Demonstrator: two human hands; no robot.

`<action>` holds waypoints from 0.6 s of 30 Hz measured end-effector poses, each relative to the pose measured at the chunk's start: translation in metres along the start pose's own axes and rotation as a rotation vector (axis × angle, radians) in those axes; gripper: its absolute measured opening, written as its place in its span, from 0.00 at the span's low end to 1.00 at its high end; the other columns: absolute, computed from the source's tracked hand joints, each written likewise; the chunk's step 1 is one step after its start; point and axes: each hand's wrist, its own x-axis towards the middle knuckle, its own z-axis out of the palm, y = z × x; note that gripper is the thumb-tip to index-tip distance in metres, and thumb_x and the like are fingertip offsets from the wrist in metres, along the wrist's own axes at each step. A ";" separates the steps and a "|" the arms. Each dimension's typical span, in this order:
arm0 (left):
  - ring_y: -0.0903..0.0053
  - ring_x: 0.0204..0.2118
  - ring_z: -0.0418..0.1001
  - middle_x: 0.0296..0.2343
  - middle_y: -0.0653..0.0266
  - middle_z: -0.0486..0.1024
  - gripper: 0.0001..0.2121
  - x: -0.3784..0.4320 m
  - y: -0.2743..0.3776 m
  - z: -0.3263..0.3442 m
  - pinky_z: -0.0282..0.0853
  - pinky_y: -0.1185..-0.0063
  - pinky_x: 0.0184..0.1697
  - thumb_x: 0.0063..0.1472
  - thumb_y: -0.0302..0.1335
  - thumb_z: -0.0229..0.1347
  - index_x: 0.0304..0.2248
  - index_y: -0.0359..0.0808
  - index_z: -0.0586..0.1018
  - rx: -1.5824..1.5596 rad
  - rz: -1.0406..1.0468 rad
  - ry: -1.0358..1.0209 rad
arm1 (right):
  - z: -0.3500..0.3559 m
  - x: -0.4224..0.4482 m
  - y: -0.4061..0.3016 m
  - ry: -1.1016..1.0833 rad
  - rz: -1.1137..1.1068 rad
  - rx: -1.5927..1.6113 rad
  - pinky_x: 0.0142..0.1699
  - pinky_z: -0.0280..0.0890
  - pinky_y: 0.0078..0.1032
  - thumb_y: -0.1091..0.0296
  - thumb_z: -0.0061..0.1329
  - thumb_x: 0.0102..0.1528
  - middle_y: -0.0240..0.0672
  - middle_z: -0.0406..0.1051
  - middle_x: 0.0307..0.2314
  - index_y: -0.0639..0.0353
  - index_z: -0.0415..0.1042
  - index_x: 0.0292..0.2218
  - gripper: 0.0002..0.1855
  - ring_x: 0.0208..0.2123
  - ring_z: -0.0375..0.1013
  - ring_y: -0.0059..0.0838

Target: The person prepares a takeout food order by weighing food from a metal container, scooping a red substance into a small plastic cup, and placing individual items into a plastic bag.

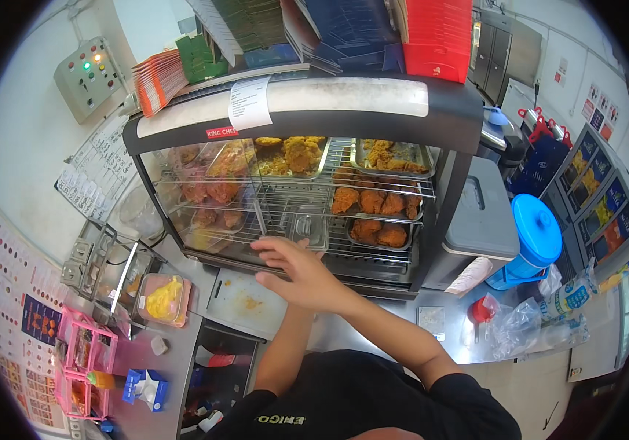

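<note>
A glass-fronted food warmer (303, 124) stands before me, its right part uncovered. My right hand (287, 269) is spread with fingers apart in front of the sliding glass panel (210, 192) and crosses over my left arm. Only the fingertips of my left hand (314, 250) show past my right wrist, beside a clear lidded container (309, 225); the rest is hidden. Fried chicken pieces fill trays on the right racks (372, 201). Another metal tray (292, 159) with breaded pieces and crumbs sits on the upper rack, left of a smaller one (394, 157).
Below the warmer lies a white cutting board (248, 302) with crumbs. To the left are a tub with yellow food (163, 297) and a pink rack (86, 363). Rightward stand a grey bin (482, 203), a blue drinks container (534, 231) and plastic bags (518, 324). Folded cartons (438, 38) top the warmer.
</note>
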 end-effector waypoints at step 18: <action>0.70 0.34 0.76 0.35 0.59 0.72 0.15 0.008 0.004 0.033 0.83 0.67 0.42 0.64 0.30 0.66 0.42 0.37 0.70 0.007 -0.255 -0.163 | -0.086 -0.130 -0.006 0.043 0.455 0.092 0.60 0.68 0.30 0.75 0.53 0.64 0.37 0.71 0.56 0.62 0.68 0.60 0.24 0.55 0.75 0.29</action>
